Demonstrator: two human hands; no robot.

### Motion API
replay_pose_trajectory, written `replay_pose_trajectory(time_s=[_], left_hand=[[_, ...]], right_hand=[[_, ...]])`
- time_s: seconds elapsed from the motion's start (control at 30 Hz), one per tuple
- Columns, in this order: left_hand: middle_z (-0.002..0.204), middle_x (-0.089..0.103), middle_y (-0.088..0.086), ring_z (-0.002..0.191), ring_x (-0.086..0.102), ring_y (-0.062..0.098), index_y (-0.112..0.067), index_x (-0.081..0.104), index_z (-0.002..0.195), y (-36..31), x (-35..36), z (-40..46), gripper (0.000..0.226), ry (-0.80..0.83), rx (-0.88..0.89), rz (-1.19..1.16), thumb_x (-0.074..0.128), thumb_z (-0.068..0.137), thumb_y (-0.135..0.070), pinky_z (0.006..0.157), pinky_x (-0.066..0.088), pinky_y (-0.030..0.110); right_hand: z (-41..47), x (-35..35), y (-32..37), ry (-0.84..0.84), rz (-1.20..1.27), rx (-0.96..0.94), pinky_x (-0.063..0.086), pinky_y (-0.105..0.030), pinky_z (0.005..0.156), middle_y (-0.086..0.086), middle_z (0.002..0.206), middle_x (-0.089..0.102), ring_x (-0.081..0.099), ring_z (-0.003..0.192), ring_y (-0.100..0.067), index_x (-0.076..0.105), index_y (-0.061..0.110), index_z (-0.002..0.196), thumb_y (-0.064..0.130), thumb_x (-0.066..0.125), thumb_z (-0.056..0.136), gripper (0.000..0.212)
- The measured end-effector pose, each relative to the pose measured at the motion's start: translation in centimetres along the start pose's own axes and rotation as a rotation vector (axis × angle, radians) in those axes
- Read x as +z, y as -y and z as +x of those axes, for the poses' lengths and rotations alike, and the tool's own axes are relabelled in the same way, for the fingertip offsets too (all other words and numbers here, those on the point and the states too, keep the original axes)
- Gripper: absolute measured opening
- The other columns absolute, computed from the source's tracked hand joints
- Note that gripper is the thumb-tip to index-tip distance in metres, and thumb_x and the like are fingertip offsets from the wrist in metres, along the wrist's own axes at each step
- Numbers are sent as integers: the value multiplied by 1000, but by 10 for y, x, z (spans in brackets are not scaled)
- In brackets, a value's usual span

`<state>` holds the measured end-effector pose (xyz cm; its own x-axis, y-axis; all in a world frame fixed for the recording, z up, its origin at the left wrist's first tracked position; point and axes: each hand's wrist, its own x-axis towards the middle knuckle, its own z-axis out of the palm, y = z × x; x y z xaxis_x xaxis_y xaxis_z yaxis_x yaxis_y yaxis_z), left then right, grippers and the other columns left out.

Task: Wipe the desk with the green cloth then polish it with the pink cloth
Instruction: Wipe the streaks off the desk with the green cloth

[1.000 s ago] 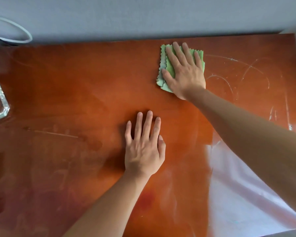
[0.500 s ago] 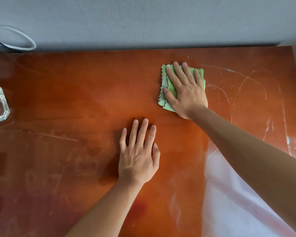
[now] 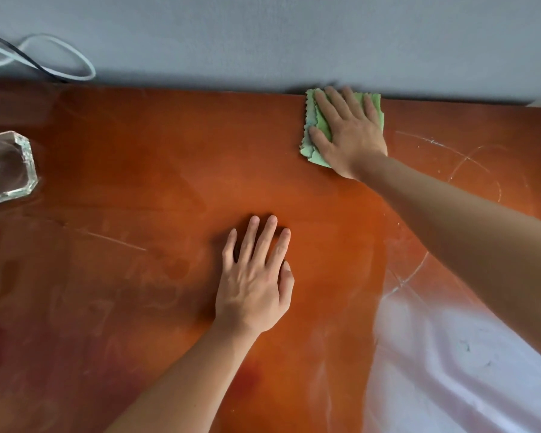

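The glossy orange-brown desk (image 3: 138, 170) fills the view. My right hand (image 3: 350, 132) lies flat, fingers spread, pressing the folded green cloth (image 3: 320, 125) onto the desk right at its far edge by the wall. Most of the cloth is hidden under the palm; its zigzag edges show to the left and past the fingertips. My left hand (image 3: 256, 285) rests flat on the middle of the desk, fingers apart, holding nothing. No pink cloth is in view.
A clear glass dish (image 3: 5, 167) stands at the desk's left edge. White and black cables (image 3: 60, 62) loop against the grey wall (image 3: 294, 35) behind the desk. White curved smears (image 3: 469, 157) mark the desk's right side, and a bright reflection (image 3: 450, 354) covers the near right.
My right hand slid the green cloth away from me, from the desk's middle-back area up to the far edge at the wall. My left hand stayed flat in place.
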<state>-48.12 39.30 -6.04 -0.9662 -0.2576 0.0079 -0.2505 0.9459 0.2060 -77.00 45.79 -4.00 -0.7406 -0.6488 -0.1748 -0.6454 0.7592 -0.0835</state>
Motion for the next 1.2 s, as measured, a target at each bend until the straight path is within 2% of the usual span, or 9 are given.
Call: replay_pose_trajectory(time_s=[0.17,0.43,0.6,0.7,0.8,0.9,1.0,1.2], left_hand=[[161,38,6,152,29,30,-21,49,149,1,-1,-1,53,-7,1,-15,39,99,-35,122,22,54],[157,44,9,150,32,30,-17,55,144,0,-4,-2,50,-57,0,-91,45,98,-32,122,22,53],[146,57,12,146,41,30,-5,64,131,2,-11,-3,42,-117,-31,-255,53,91,-7,123,25,49],[129,66,15,134,54,32,-1,66,122,22,-20,-7,39,-88,49,-221,58,85,5,116,38,44],[131,65,13,130,56,30,-5,65,125,56,-31,-33,38,-72,64,-114,59,88,-3,109,42,41],[146,54,13,139,46,31,-9,59,137,91,-38,-84,41,-43,-28,-37,54,96,-13,112,37,47],[153,48,14,145,40,32,-10,55,142,118,-38,-134,42,-16,-10,-30,51,101,-13,117,31,51],[143,57,18,137,50,35,-1,63,131,127,-42,-192,37,-41,-10,-150,57,95,-3,114,39,53]], right_hand=[[14,5,60,8,-7,-165,-2,-51,126,2,171,8,0,157,-23,10,25,163,59,13,99,73],[-18,16,68,-17,-14,-180,-1,-50,126,1,171,6,-1,158,-25,8,25,163,58,11,101,71],[-69,26,76,-23,-13,-154,0,-51,126,0,171,8,0,157,-25,10,23,163,58,12,102,70],[-97,34,92,-29,-4,-126,0,-51,126,0,171,9,0,157,-26,11,22,163,58,9,101,72],[-128,42,114,-29,13,-94,0,-51,126,0,171,8,-1,157,-26,11,22,163,60,5,99,75],[-165,53,149,-9,15,-97,0,-51,126,0,171,8,-2,157,-26,10,22,163,61,5,99,75],[-203,65,187,-4,21,-103,1,-52,126,0,171,9,-2,157,-26,11,21,163,60,8,100,74],[-285,89,266,27,50,-188,-2,-52,126,-3,171,8,-3,157,-28,12,18,163,57,15,103,71]])
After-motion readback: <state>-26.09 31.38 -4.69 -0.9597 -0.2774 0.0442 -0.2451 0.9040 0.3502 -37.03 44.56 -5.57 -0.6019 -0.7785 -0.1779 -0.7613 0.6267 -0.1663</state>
